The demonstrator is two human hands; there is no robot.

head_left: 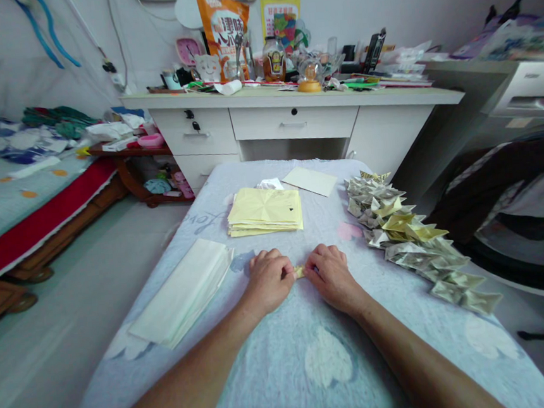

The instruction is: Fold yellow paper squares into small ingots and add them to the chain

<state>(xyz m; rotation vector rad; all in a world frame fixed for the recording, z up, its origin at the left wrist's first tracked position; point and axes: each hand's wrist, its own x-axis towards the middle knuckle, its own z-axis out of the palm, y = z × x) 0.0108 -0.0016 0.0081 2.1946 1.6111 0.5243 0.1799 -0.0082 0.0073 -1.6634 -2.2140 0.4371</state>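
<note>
Between my two hands is a small folded piece of yellow paper [299, 271], mostly covered by the fingers. My left hand [270, 280] pinches its left end, and my right hand [330, 276] grips the right end. Both hands are low over the cloth-covered table [286, 361]. Just beyond them lies a stack of yellow paper sheets [265, 208], the top one creased, with a small dark spot at its right. Left of my left hand is a pile of long white folded paper [184, 291]. Rows of folded paper pieces [408, 236], grey-white and some yellow, stand along the right side.
A pale flat card [310, 181] and a crumpled white tissue [270, 184] lie at the table's far end. Behind stands a white desk [293, 123] crowded with jars and packets. A bed [38, 199] is at the left, a washing machine [529, 207] at the right.
</note>
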